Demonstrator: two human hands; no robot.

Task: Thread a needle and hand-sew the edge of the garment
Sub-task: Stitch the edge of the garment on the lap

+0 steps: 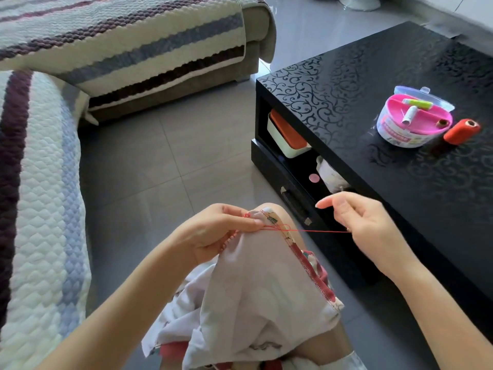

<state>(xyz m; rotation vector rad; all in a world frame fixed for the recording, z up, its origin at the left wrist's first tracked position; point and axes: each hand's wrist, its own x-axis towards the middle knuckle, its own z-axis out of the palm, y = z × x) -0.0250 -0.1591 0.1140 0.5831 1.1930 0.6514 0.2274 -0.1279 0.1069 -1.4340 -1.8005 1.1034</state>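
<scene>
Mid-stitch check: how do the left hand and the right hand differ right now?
The left hand grips the garment edge over the knee, while the right hand is held clear of the fabric, off to the side. The left hand's fingers curl onto the cloth; the right hand pinches the red thread with one finger stretched out. Shared: both are bare, and the thread runs taut between them.

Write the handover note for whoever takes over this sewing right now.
Left hand grips the garment at its top edge.
Right hand pinches the red thread, taut from that edge; the needle is too small to see.
Thread spool and sewing kit sit on the black table, at the right.
Done: thread passes through the edge.
Left: pull it snug, then stitch on along the edge.
</scene>
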